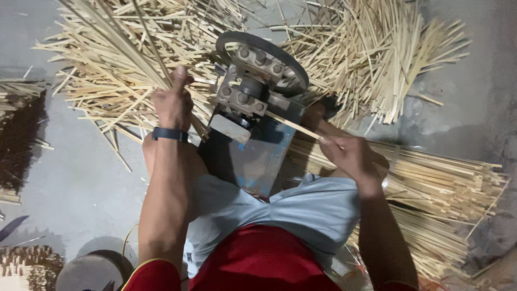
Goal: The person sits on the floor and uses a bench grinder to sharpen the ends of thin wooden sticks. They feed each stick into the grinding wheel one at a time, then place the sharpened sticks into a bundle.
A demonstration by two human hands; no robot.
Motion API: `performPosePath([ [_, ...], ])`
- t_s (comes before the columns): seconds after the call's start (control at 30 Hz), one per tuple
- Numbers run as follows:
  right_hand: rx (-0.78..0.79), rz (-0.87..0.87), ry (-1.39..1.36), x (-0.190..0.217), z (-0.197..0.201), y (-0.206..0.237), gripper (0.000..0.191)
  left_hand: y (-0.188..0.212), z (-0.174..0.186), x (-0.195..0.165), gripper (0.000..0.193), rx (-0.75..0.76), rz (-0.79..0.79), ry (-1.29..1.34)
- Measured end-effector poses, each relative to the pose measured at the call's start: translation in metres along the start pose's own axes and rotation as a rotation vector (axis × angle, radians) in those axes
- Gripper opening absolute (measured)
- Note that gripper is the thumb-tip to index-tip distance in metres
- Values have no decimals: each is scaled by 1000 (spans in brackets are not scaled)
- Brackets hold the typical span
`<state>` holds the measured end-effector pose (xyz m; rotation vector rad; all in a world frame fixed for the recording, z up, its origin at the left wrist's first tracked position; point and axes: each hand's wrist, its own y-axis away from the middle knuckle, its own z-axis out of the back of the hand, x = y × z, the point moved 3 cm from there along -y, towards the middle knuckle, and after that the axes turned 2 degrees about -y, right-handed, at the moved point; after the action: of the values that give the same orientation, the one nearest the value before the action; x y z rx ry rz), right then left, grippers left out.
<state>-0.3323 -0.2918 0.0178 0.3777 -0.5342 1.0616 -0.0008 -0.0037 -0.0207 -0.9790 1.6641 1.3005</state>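
Note:
A dark metal machine (253, 113) with a round wheel and bolted rollers stands on the floor between my knees. My left hand (173, 99), a dark band on its wrist, is closed around a bunch of long bamboo strips (116, 43) that runs up to the left. My right hand (350, 156) pinches one thin bamboo stick (293, 125) whose far end points into the machine's rollers. A tied bundle of bamboo sticks (441, 183) lies just under and to the right of my right hand.
Loose split bamboo strips (371, 48) lie heaped behind and on both sides of the machine. More stick bundles (21, 269) sit at the left edge and bottom left. A round dark object (94, 269) is by my left knee. Grey concrete floor (70, 183) lies around.

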Motion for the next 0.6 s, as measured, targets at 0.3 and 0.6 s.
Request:
performPosePath([
  [0.3,8,-142,-55,28,-18,0,27,7,-15,-9,51,122,-41,47],
  [0.6,94,-120,-192,32,-31,30,25,-2,-26,0,25,55,444,-52],
])
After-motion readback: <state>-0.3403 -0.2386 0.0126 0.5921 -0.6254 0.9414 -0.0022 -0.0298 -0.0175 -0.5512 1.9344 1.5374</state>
